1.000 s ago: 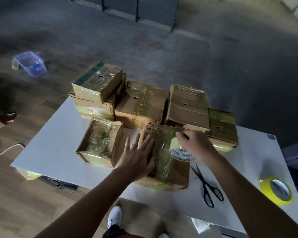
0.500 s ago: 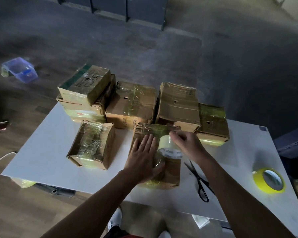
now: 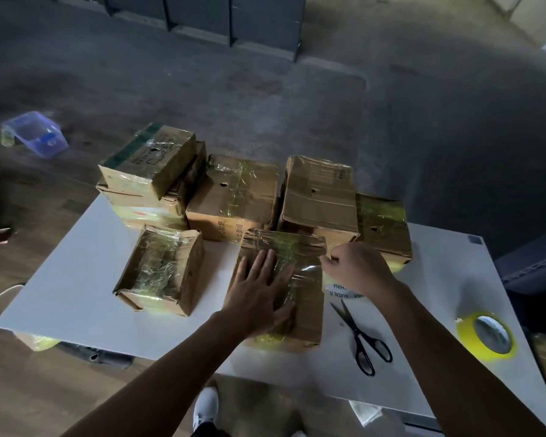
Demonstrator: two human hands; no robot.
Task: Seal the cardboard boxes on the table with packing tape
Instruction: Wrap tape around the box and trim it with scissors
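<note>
left hand (image 3: 259, 291): fingers splayed flat, pinning brown cardboard box (image 3: 308, 324) | right hand (image 3: 358, 269): fingers clamped on clear tape roll (image 3: 341, 293) (tensioning strip (image 3: 308, 272))

tape roll (image 3: 341, 294) mostly behind right hand (image 3: 358, 268), print on middle back box (image 3: 234, 200) unreadable

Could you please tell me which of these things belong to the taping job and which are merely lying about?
Job in hand: front box under the flat left hand; tape roll in the right hand; scissors; the other boxes on the white table.
Lying about: yellow tape roll at the table's right end; blue plastic tub on the floor.
</note>
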